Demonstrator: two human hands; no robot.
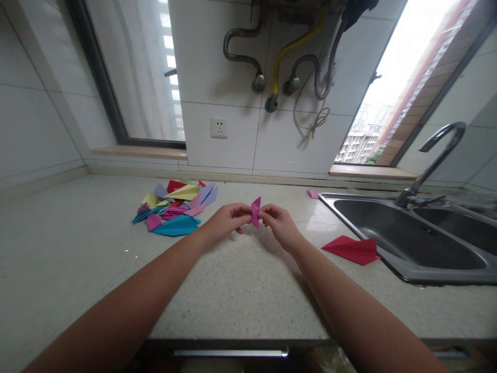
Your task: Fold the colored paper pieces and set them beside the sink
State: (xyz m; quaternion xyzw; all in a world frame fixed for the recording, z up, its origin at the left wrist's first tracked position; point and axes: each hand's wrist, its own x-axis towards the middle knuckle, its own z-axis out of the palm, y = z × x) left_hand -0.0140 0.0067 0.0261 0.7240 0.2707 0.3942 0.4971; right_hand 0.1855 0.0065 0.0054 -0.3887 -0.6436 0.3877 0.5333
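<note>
A small folded piece of magenta paper (255, 212) is held upright over the counter between my two hands. My left hand (229, 220) pinches its left side between thumb and fingers. On the right side, my right hand (277, 223) grips it the same way. Left of my hands lies a heap of folded papers in several colours, with a blue folded paper plane (174, 226) at its front and a yellow folded paper (184, 192) on top. A red paper plane (351, 249) rests to the right, its tail touching the sink's edge.
A steel double sink (392, 259) with a curved tap (438, 160) is set into the counter (233, 295) on the right. A small pink paper (312, 193) lies by the sink's back corner. Pipes and a socket (219, 128) are on the tiled wall behind.
</note>
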